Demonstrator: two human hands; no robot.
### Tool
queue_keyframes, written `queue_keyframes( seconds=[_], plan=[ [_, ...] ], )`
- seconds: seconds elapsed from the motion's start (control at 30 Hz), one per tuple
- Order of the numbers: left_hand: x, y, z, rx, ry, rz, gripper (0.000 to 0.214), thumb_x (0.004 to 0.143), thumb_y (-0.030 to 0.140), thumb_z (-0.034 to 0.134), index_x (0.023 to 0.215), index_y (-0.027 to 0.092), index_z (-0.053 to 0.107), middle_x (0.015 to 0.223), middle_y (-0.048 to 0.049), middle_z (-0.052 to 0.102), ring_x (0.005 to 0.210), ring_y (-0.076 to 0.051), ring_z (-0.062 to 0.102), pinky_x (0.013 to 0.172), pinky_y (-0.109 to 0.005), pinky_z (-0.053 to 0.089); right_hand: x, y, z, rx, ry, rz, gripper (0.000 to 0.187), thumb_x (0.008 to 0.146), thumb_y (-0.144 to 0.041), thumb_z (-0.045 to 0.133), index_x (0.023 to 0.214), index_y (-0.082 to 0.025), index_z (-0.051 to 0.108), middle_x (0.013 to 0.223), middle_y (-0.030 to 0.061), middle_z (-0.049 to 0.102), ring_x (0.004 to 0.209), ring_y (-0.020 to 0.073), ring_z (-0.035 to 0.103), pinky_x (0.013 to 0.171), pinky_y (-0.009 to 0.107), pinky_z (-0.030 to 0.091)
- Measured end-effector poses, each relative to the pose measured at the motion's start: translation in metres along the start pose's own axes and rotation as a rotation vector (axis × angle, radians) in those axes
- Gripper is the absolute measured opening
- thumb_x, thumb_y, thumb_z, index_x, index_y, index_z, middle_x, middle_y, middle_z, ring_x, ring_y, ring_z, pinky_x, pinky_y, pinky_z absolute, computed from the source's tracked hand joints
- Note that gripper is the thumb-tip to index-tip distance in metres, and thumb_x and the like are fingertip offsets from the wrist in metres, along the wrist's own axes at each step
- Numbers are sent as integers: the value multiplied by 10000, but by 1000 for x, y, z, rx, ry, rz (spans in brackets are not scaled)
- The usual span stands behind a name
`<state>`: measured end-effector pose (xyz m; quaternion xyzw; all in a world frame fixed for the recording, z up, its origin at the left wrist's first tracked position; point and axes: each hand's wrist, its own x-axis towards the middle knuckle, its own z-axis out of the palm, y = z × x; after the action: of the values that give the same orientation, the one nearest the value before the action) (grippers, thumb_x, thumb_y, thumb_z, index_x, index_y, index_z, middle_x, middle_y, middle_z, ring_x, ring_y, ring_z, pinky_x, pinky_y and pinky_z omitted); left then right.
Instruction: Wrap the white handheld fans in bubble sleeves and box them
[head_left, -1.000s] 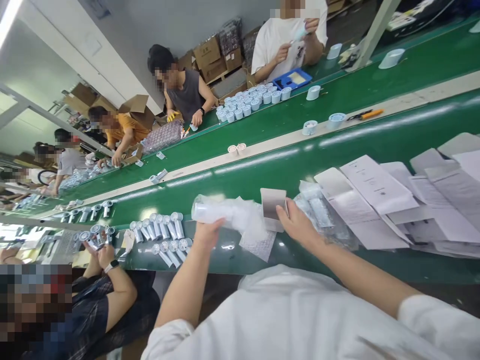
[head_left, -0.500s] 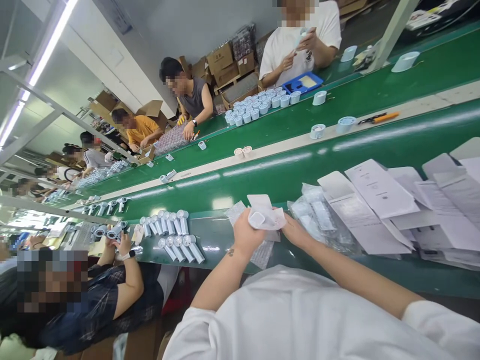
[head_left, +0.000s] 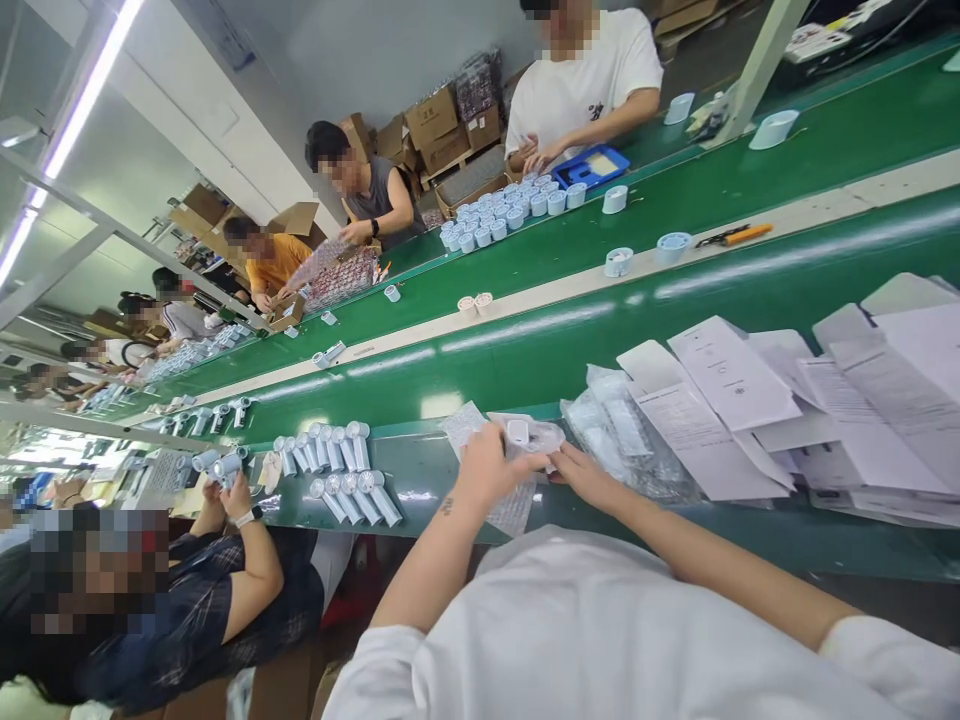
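My left hand [head_left: 485, 467] and my right hand [head_left: 584, 472] meet over the near edge of the green conveyor belt [head_left: 570, 350]. Both are closed on a small white item in a clear plastic bag [head_left: 529, 436], held low just above the belt. A flat bubble-wrap piece [head_left: 480, 440] lies under my left hand. A heap of clear plastic bags [head_left: 626, 430] sits right beside my right hand. Rows of small white handheld fans [head_left: 341, 470] lie on the belt to my left.
White paper leaflets and flat cards [head_left: 810, 390] cover the belt on the right. A person at my left holds fans [head_left: 217, 468]. Across the belt other people work beside white round parts [head_left: 502, 205], a blue tray [head_left: 589, 165] and cardboard boxes [head_left: 442, 125].
My left hand carried a long bagged item in from the left to meet my right hand. Both hands then lowered the bagged white item toward the belt.
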<state>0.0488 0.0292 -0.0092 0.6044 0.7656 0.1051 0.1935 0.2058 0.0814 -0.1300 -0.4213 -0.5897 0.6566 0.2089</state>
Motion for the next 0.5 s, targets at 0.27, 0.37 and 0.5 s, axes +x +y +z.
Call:
queue_keyframes(
  seconds=[0.27,0.37,0.5],
  plan=[
    [2,-22,20,450,-270,593,217,962,350,595,1066,189,698,1092,-120,737,1342,-326,463,1167,-652,290,4,-3,-7,84,-51,69,659,903,-683,461,1458,-335,538,1491,34,566,1331,325,545,979,462,576],
    [2,-21,38,514,-268,580,197,969,241,540,1061,173,700,1076,-138,734,1329,-329,463,1158,-678,280,-4,-5,-6,154,-22,44,672,883,-704,478,1409,-299,579,1484,58,571,1330,312,551,992,454,568],
    [13,-17,28,442,-273,457,221,926,148,496,945,156,715,961,-182,726,1209,-346,538,1016,-547,469,-31,0,-28,186,291,49,560,808,-664,580,1155,-238,686,1219,114,716,1101,310,679,843,432,618]
  ],
)
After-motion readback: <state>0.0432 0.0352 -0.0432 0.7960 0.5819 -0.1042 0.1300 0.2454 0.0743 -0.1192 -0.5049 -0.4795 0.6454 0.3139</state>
